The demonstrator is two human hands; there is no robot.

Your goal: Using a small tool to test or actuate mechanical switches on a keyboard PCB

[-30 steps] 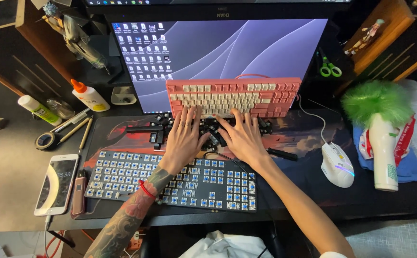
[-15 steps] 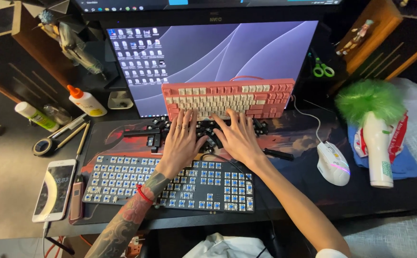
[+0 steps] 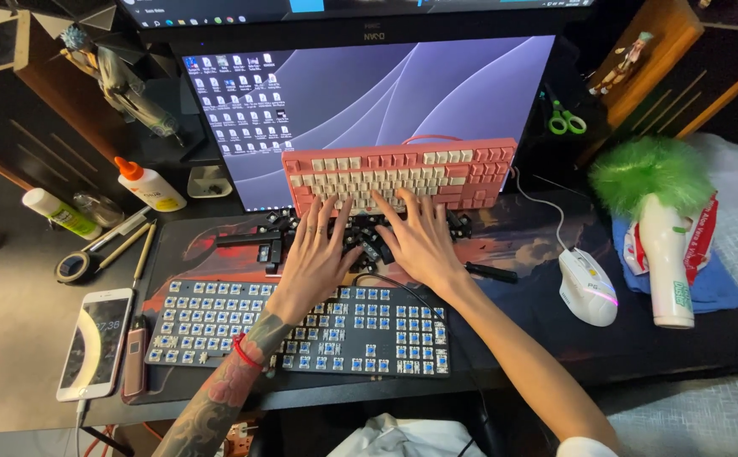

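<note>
My left hand (image 3: pixel 316 254) and my right hand (image 3: pixel 419 241) lie flat, fingers spread, on a heap of loose black keycaps (image 3: pixel 360 233) on the desk mat. Both hands rest between two keyboards. Behind them a pink keyboard with cream keys (image 3: pixel 398 173) leans against the monitor. In front lies a black keyboard (image 3: pixel 301 326) with its caps off and blue switches bare. My left forearm crosses this bare keyboard. Neither hand grips anything that I can see.
A monitor (image 3: pixel 369 101) stands at the back. A white mouse (image 3: pixel 587 286) and a green-tufted white tool (image 3: pixel 663 245) on a blue cloth sit at right. A phone (image 3: pixel 96 343), tape roll (image 3: pixel 74 267), pens and glue bottle (image 3: pixel 150 186) lie at left.
Both hands have stayed on the keycap heap with only small finger shifts. The camera view has tilted slightly.
</note>
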